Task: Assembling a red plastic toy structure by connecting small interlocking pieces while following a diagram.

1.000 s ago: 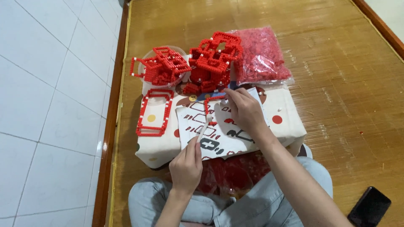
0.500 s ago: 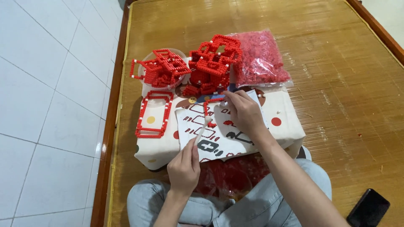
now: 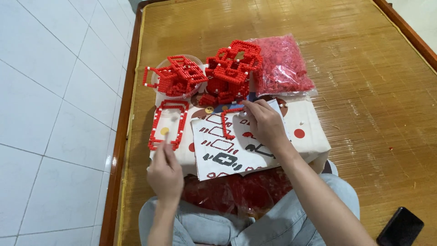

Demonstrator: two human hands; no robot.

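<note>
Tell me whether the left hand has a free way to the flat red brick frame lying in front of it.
Probably yes. The left hand sits just below the flat red brick frame, fingertips almost at its near end, and nothing lies between them. The right hand is off to the side on the instruction sheet.

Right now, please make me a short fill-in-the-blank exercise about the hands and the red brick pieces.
1. The right hand rests on the white ____ sheet.
2. The left hand reaches toward the flat red rectangular ____ of small bricks.
3. The clear plastic bag of loose bricks holds bricks coloured ____.

Missing words: instruction; frame; red
</note>
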